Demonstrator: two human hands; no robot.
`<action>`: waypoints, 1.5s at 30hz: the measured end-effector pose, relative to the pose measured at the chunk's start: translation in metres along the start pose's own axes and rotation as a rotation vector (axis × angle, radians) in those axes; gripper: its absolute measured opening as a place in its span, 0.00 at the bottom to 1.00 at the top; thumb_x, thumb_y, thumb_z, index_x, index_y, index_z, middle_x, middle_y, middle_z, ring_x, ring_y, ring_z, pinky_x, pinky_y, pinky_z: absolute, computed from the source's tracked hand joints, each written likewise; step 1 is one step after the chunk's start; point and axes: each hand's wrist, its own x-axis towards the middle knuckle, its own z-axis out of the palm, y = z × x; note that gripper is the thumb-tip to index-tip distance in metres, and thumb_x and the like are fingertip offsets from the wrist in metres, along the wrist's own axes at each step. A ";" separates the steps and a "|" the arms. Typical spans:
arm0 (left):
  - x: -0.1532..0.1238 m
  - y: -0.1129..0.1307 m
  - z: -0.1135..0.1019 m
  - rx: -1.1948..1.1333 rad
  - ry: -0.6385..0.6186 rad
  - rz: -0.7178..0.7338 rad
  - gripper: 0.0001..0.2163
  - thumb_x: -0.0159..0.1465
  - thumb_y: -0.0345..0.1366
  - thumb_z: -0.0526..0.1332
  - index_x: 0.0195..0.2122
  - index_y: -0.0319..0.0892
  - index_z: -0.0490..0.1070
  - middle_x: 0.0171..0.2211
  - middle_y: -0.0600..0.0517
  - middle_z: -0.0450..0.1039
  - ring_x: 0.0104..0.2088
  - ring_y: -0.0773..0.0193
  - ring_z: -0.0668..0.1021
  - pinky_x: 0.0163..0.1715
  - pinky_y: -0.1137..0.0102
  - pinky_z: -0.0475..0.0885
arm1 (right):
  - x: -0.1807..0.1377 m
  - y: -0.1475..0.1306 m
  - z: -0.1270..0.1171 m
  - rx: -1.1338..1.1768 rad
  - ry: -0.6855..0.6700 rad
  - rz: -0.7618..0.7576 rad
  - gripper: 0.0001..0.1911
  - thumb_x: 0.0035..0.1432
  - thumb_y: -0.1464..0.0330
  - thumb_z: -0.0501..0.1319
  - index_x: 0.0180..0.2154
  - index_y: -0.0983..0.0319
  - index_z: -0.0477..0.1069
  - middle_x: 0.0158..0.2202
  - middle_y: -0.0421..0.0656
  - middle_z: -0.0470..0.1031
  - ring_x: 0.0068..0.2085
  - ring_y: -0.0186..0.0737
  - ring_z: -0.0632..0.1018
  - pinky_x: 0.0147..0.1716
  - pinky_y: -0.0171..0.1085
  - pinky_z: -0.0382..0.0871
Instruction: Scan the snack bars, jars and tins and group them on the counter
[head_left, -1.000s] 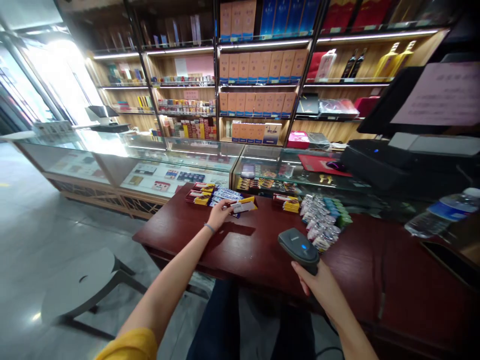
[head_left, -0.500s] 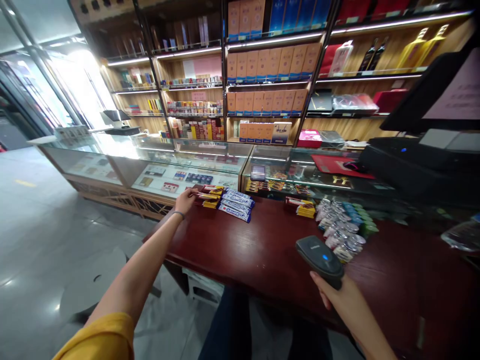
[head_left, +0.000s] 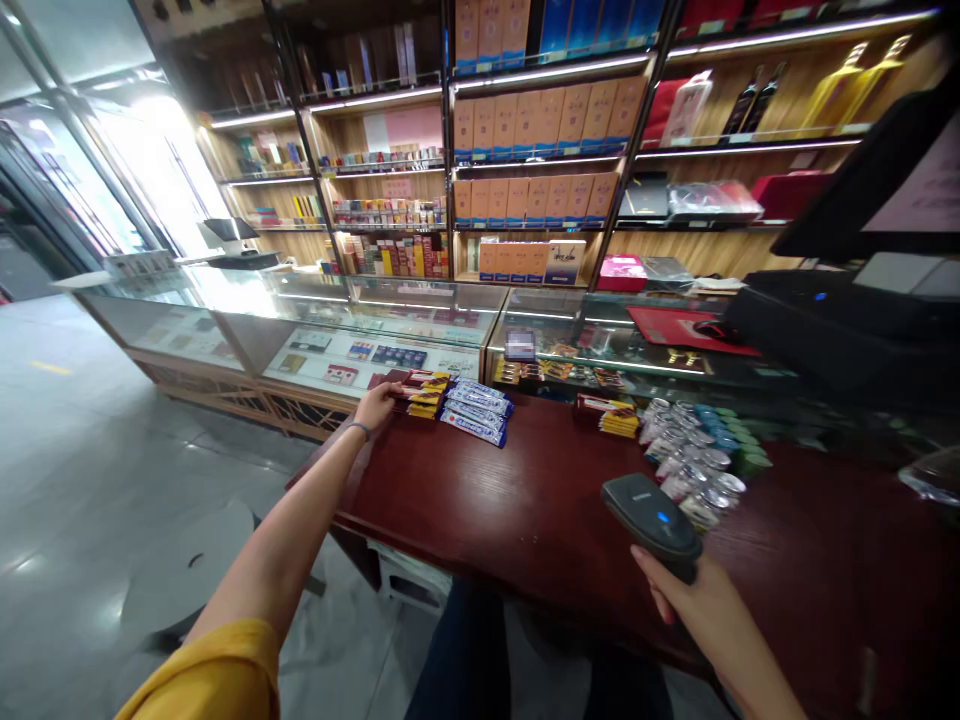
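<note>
My right hand (head_left: 694, 600) grips a dark barcode scanner (head_left: 651, 520) above the front of the dark red table, a blue light glowing on its top. At the table's left, the fingers of my left hand (head_left: 375, 408) close on the near end of a brown-and-yellow snack packet (head_left: 424, 393) in a small pile; the fingertips are partly hidden. Right beside that pile lie several blue-and-white snack packets (head_left: 476, 410). Another pile of brown-and-yellow packets (head_left: 609, 414) rests farther right, next to rows of small silver-topped containers (head_left: 686, 460) and blue and green ones.
Beyond the table (head_left: 480, 510) runs a glass display counter (head_left: 375, 310). Black checkout equipment (head_left: 810, 330) with a screen stands at right. Boxed goods (head_left: 540, 205) and bottles fill the wall shelves. A grey stool (head_left: 191, 560) is on the floor at left.
The view has shifted slightly, so the table items appear a little farther right. My left hand stays at the packet pile, and my right hand still holds the scanner.
</note>
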 end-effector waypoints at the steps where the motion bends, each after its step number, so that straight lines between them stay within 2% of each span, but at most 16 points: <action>1: 0.001 -0.001 -0.001 0.000 -0.016 -0.003 0.13 0.51 0.28 0.58 0.36 0.44 0.78 0.51 0.50 0.81 0.56 0.54 0.79 0.61 0.59 0.70 | 0.000 -0.001 0.000 -0.004 -0.001 0.002 0.19 0.55 0.49 0.63 0.25 0.56 0.67 0.10 0.36 0.64 0.14 0.40 0.68 0.17 0.37 0.62; 6: -0.001 -0.001 -0.002 0.012 -0.084 0.007 0.15 0.49 0.27 0.56 0.36 0.44 0.77 0.53 0.51 0.80 0.56 0.54 0.78 0.61 0.59 0.70 | -0.001 -0.002 -0.002 -0.013 -0.006 -0.009 0.19 0.56 0.50 0.62 0.26 0.56 0.67 0.10 0.35 0.64 0.15 0.39 0.68 0.19 0.37 0.62; 9: -0.003 0.001 -0.002 0.022 -0.068 0.003 0.16 0.50 0.29 0.58 0.39 0.45 0.78 0.51 0.52 0.80 0.55 0.54 0.79 0.59 0.58 0.71 | 0.000 -0.001 -0.003 -0.007 -0.016 -0.004 0.19 0.55 0.49 0.62 0.25 0.56 0.67 0.10 0.36 0.65 0.15 0.40 0.69 0.18 0.37 0.62; 12: -0.005 0.003 -0.002 -0.001 -0.037 0.004 0.17 0.53 0.31 0.59 0.44 0.44 0.78 0.50 0.50 0.81 0.53 0.54 0.80 0.58 0.58 0.72 | -0.002 -0.005 -0.004 -0.001 0.001 0.006 0.18 0.55 0.50 0.62 0.24 0.56 0.66 0.10 0.35 0.64 0.15 0.39 0.68 0.19 0.37 0.63; 16: -0.003 0.011 -0.001 -0.006 0.067 -0.011 0.14 0.59 0.38 0.60 0.44 0.41 0.78 0.48 0.46 0.81 0.49 0.54 0.81 0.55 0.58 0.73 | -0.005 -0.010 -0.006 0.036 0.017 -0.001 0.17 0.55 0.51 0.63 0.25 0.56 0.66 0.09 0.34 0.64 0.14 0.38 0.67 0.19 0.36 0.62; 19: -0.002 0.026 0.004 0.037 0.133 0.020 0.15 0.60 0.40 0.61 0.47 0.42 0.78 0.47 0.46 0.81 0.47 0.54 0.81 0.54 0.58 0.73 | -0.004 -0.009 -0.010 0.069 0.029 -0.009 0.17 0.55 0.51 0.63 0.29 0.57 0.67 0.10 0.33 0.64 0.14 0.37 0.66 0.18 0.35 0.60; 22: -0.003 0.049 0.017 0.069 0.187 0.090 0.15 0.62 0.40 0.60 0.47 0.44 0.78 0.45 0.48 0.81 0.45 0.56 0.81 0.51 0.60 0.74 | -0.003 -0.006 -0.015 0.100 0.040 0.010 0.17 0.53 0.51 0.64 0.31 0.58 0.66 0.10 0.32 0.63 0.13 0.36 0.66 0.17 0.34 0.59; 27: -0.015 0.096 0.065 -0.006 0.179 0.206 0.14 0.64 0.41 0.58 0.47 0.43 0.78 0.45 0.47 0.80 0.43 0.57 0.81 0.49 0.62 0.76 | -0.008 -0.007 -0.024 0.139 0.099 -0.009 0.16 0.55 0.53 0.64 0.33 0.58 0.66 0.10 0.31 0.63 0.12 0.35 0.65 0.16 0.33 0.58; 33: -0.029 0.141 0.149 -0.113 0.037 0.310 0.11 0.65 0.38 0.59 0.46 0.44 0.77 0.45 0.47 0.79 0.47 0.56 0.80 0.50 0.61 0.78 | -0.011 -0.001 -0.038 0.155 0.131 0.003 0.17 0.54 0.52 0.65 0.31 0.58 0.67 0.10 0.31 0.63 0.12 0.35 0.65 0.16 0.33 0.59; 39: -0.033 0.171 0.230 -0.187 -0.102 0.374 0.12 0.65 0.34 0.59 0.49 0.43 0.75 0.50 0.45 0.77 0.51 0.55 0.79 0.51 0.59 0.78 | -0.011 0.008 -0.057 0.170 0.126 0.011 0.16 0.56 0.54 0.65 0.34 0.59 0.68 0.11 0.31 0.64 0.13 0.34 0.66 0.15 0.32 0.60; 45: -0.032 0.193 0.293 -0.176 -0.202 0.411 0.15 0.64 0.31 0.59 0.52 0.43 0.74 0.52 0.45 0.77 0.55 0.54 0.77 0.59 0.55 0.73 | -0.010 0.012 -0.068 0.244 0.154 0.066 0.18 0.52 0.53 0.67 0.33 0.59 0.67 0.14 0.30 0.65 0.12 0.32 0.65 0.13 0.31 0.57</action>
